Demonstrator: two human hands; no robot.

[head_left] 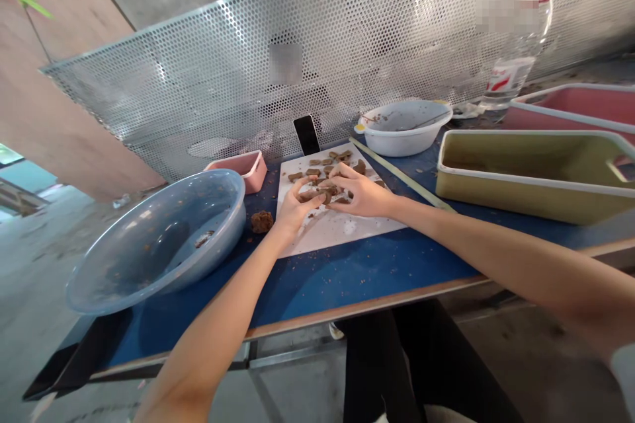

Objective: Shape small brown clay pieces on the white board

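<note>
Over a white board (322,240), my left hand (292,208) curls its fingers and thumb around a brown, clay-like lump (310,195). From the other side my right hand (361,194) closes on the same lump, fingertips bent down and thumb against it. The fingers partly cover the lump, so its full shape is hidden. Several small brown pieces (313,172) lie on the far part of the board, with crumbs around them. Left of the board, a rough brown chunk (262,222) rests on the blue table (347,271).
A large blue basin (163,238) stands at the left, before a small pink tub (254,173). A phone (306,135) leans against the perforated metal panel (208,59). At right are a thin strip (401,175), white basin (404,140), olive bin (526,195), red bin (585,106) and bottle (510,73).
</note>
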